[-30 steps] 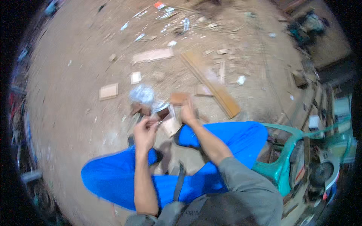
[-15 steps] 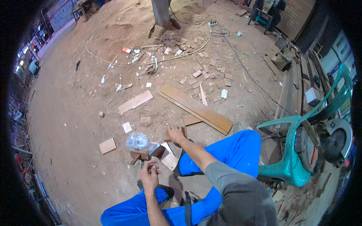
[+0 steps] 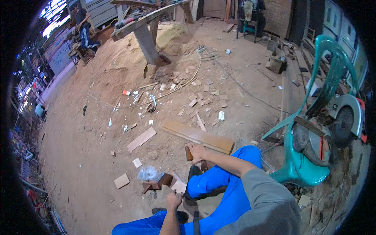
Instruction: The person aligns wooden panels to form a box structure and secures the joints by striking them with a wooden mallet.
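My right hand (image 3: 197, 152) is closed on a small dark brown wooden block (image 3: 189, 154), near the long varnished board (image 3: 199, 137). My fingers lie over the block's right side and hide part of it. Lower and to the left, my left hand (image 3: 174, 199) has its fingers curled in; whatever lies in them is too small to make out. Just beyond it are a brown wooden piece (image 3: 150, 186) and a pale offcut (image 3: 179, 187). A clear plastic bag (image 3: 148, 173) rests against the brown piece.
A green plastic chair (image 3: 299, 170) with a circular saw (image 3: 344, 121) beside it stands at my right. Flat offcuts (image 3: 122, 181) and scraps litter the dirt floor. A cable (image 3: 254, 96) crosses the ground; a person (image 3: 84, 29) is far left, near a wooden bench (image 3: 145, 39).
The view has tilted up, bringing the bench and a distant person into sight. My right hand has shifted right with the block, and my left hand's fingers have curled in.
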A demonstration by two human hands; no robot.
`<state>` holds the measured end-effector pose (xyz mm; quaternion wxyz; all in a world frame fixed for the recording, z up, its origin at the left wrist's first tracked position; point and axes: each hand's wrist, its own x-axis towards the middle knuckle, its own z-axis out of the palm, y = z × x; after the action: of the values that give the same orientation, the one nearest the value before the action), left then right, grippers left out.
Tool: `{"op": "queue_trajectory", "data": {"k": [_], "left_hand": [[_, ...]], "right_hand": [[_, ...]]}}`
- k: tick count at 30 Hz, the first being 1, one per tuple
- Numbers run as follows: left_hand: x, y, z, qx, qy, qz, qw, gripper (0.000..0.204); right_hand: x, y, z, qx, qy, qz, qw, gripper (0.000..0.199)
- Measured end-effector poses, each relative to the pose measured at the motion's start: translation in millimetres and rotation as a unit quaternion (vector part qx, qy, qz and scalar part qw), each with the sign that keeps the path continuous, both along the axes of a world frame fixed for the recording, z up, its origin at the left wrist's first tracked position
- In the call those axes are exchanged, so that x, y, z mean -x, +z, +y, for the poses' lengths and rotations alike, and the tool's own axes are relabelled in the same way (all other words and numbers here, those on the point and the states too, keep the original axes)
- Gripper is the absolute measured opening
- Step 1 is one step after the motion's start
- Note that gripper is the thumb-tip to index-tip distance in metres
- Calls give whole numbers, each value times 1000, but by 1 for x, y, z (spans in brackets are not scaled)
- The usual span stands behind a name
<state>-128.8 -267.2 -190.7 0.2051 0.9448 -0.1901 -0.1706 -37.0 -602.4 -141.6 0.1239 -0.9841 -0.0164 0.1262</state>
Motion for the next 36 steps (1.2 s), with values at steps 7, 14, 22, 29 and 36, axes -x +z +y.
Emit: {"op": "queue_trajectory", "data": {"k": [7, 14, 22, 29, 36], "left_hand": [[23, -41, -23, -21, 24, 18, 999, 68], [38, -91, -7, -15, -88, -57, 994, 81], [26, -108, 4, 40, -81, -73, 993, 83], [27, -69, -23, 0, -128, -23, 991, 80], [4, -76, -24, 48, -135, -94, 985, 77]], "right_hand": [[65, 12, -49, -253, -223, -15, 941, 116], [81, -63, -49, -144, -311, -2, 939, 129], [64, -43, -15, -177, -303, -15, 936, 101], [71, -76, -12, -203, -241, 63, 947, 86], [69, -49, -1, -199, -142, 26, 969, 60]]}}
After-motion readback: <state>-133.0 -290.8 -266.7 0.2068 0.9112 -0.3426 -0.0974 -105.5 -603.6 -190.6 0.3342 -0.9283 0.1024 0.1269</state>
